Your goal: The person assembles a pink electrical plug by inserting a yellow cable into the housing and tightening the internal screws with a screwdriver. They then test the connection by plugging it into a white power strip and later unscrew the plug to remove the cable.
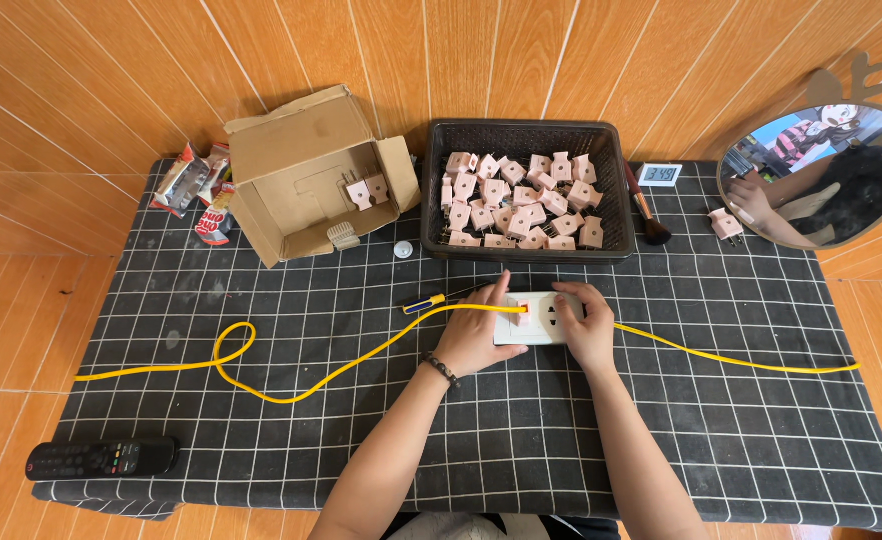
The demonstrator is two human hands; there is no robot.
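A white socket block (544,322) lies on the black grid-patterned cloth (291,420) in front of me, with a pink plug adapter (523,318) pushed into its left side. My left hand (473,335) rests on the block's left end, thumb by the pink adapter. On the right end sits my right hand (586,325), fingers over the top edge. A yellow cable (291,380) runs left and right from the block. Behind it, a black basket (431,185) holds several more pink adapters (521,200).
An open cardboard box (291,150) with pink adapters lies back left beside snack packets (201,190). A screwdriver (431,300), a small white cap (403,250), a makeup brush (646,210), a small digital clock (659,175), a loose pink adapter (726,224), a round mirror (821,175) and a black remote (101,458) also lie about.
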